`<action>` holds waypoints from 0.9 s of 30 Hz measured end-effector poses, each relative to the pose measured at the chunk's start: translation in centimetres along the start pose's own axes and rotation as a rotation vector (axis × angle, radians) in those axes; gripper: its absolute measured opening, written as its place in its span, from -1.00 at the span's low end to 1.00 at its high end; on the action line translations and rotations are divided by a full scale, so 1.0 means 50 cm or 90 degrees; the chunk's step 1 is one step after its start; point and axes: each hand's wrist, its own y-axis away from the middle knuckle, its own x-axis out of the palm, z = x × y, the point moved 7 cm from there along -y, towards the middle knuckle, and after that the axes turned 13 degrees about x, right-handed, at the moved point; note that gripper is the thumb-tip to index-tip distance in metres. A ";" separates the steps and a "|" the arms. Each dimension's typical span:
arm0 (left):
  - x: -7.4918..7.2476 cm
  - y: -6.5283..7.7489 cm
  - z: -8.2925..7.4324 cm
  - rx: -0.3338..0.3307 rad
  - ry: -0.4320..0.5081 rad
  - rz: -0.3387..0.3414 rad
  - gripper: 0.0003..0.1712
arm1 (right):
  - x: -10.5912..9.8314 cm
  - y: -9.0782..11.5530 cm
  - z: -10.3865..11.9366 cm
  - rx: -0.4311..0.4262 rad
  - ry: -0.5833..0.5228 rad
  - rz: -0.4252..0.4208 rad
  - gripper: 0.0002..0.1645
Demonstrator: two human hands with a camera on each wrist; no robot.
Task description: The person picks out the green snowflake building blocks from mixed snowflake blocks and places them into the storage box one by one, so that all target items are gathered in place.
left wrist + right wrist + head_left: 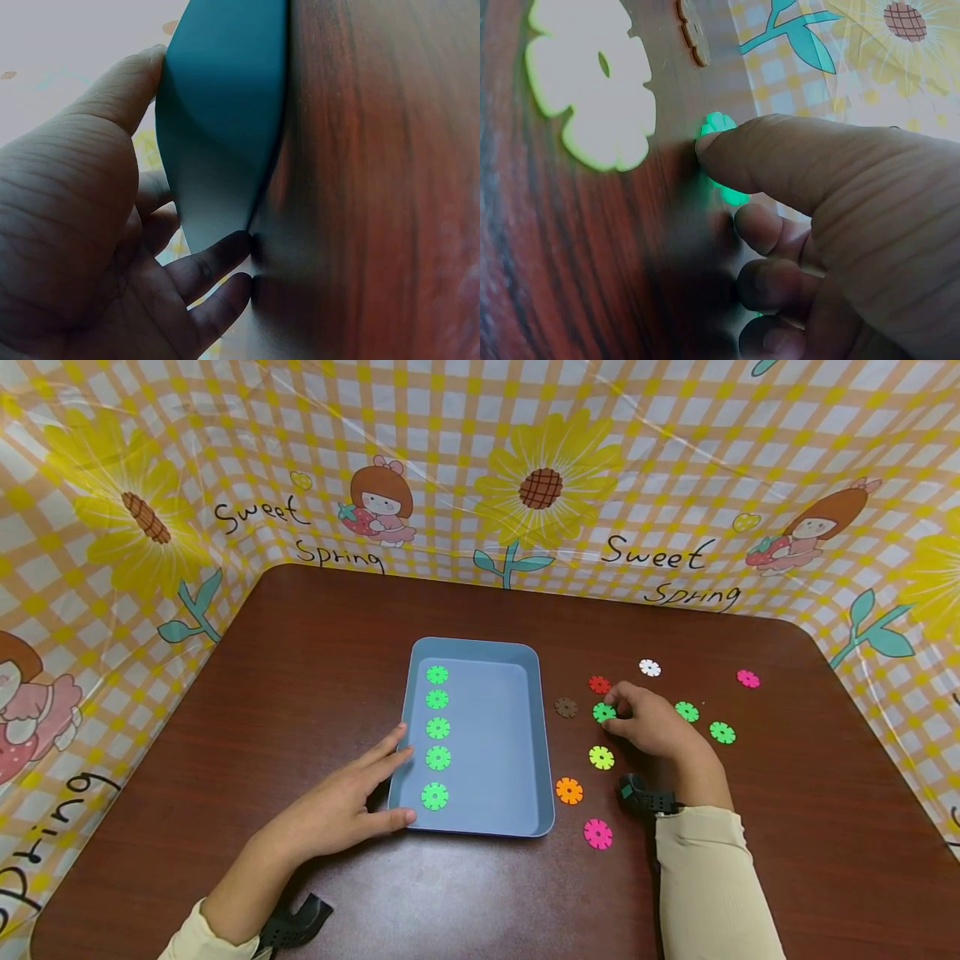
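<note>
Fingers (386, 766) of the left hand (326, 810) rest extended against the left side of the blue tray (545, 768). Past the brown disc (566, 707), the green disc (602, 713), round without a long axis, lies on the surface (300, 643) just left of the nearer right hand (654, 720), whose fingertips (612, 693) pinch it.

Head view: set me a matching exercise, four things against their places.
1. Left hand
2. Right hand
3. Five green discs
4. White disc

A. In a row inside the tray
B. On the table, beyond the right hand
C. Touching the tray's left side
D. At a green disc outside the tray

Pairs: 1-C, 2-D, 3-A, 4-B
</note>
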 end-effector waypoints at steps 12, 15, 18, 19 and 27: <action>-0.001 0.000 0.000 0.001 0.006 -0.003 0.00 | 0.000 0.004 0.010 0.010 0.028 -0.006 -0.65; 0.000 0.001 0.001 0.001 0.006 -0.001 0.00 | -0.002 0.007 0.012 0.011 0.033 -0.008 -0.64; 0.001 0.001 0.001 0.001 0.007 0.001 0.00 | -0.003 0.010 0.015 0.009 0.043 -0.010 -0.60; 0.001 0.000 0.000 0.001 0.007 0.001 0.00 | -0.004 0.011 0.015 0.008 0.047 -0.011 -0.59; 0.000 0.001 -0.001 -0.002 0.006 -0.002 -0.03 | -0.004 0.012 0.016 -0.001 0.050 -0.010 -0.58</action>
